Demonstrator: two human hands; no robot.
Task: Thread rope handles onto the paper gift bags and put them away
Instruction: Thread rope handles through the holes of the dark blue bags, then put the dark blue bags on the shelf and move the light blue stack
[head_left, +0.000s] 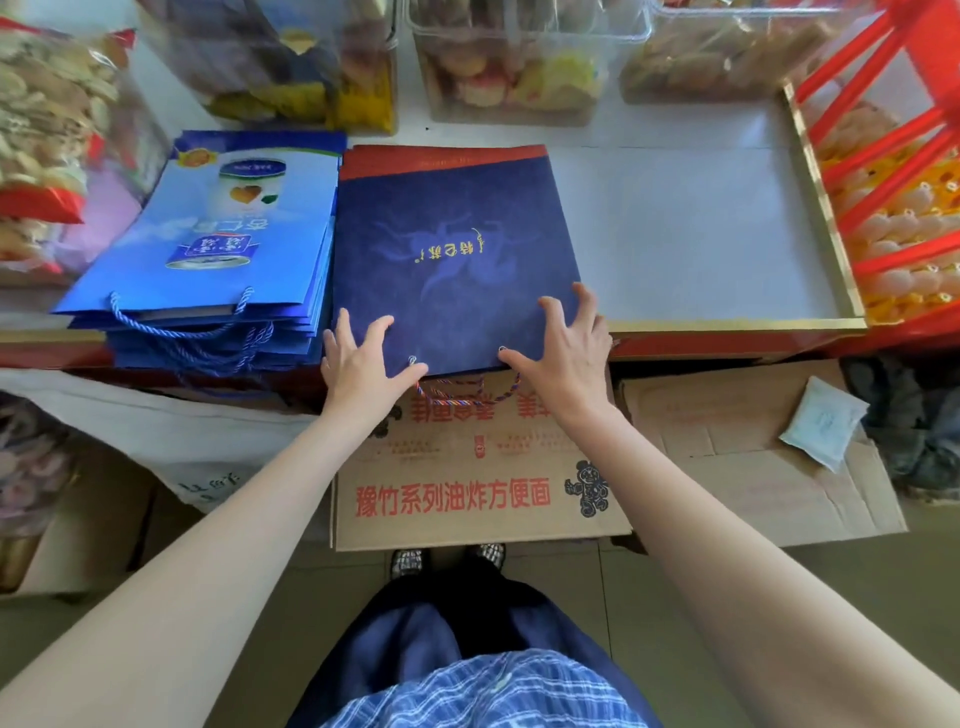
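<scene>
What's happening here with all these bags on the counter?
A person is pressing both spread hands, left hand and right hand, flat on a dark navy paper gift bag lying on the white counter. Its multicoloured rope handle is already threaded and hangs over the near edge. Beside it sits a stack of light blue paper bags, their blue rope handles fitted too.

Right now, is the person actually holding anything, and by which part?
Nothing is gripped. Both the left hand and right hand lie spread on the near, handle end of the dark blue gift bag, pressing it flat beside its eyelets.
</scene>
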